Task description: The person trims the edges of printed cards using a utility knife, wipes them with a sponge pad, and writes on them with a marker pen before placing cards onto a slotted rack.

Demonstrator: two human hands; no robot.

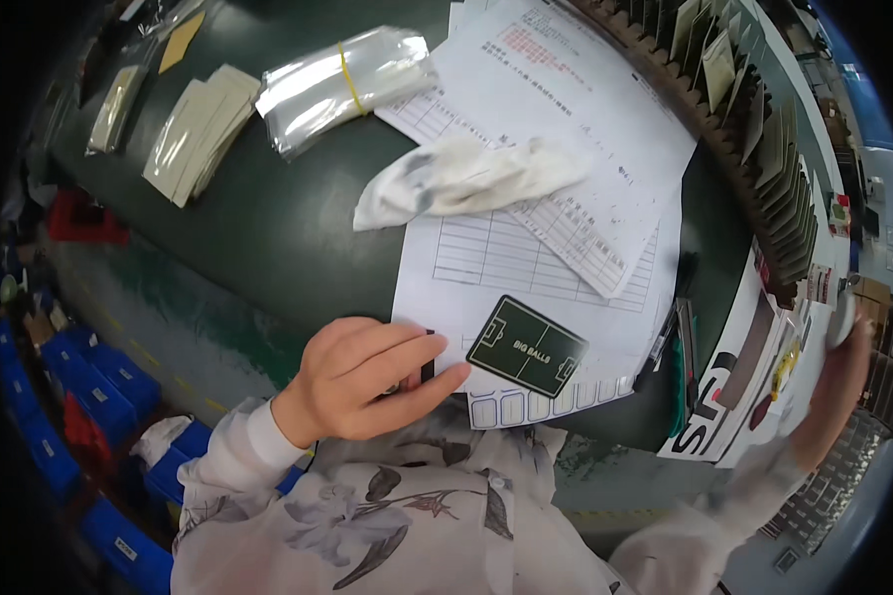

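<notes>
Hands at a worktop (288, 238), with places given relative to the dark green card (528, 347), which lies flat and askew on loose printed sheets (605, 109). Just left of the card, the left hand (372, 377) pinches, thumb and fingers nearly closed, a small dark piece (428, 370), mostly hidden and seen almost edge-on. The thumb tip comes right up to the card's left side; whether it touches cannot be told. Well to the right of the card, the right hand (848, 352) is blurred, and neither its opening nor any hold can be made out. Likely faults: a slight swing of the left thumb could push the card further askew; so narrow a pinch could let the dark piece turn or slip; the sheets, overlapping and apparently unfastened, could slide if dragged, carrying along the card and the white cloth (466, 178) beyond it; the loose right sleeve (739, 501), if swept toward the card, could snag the green-handled tool (678, 382) to the card's right
</notes>
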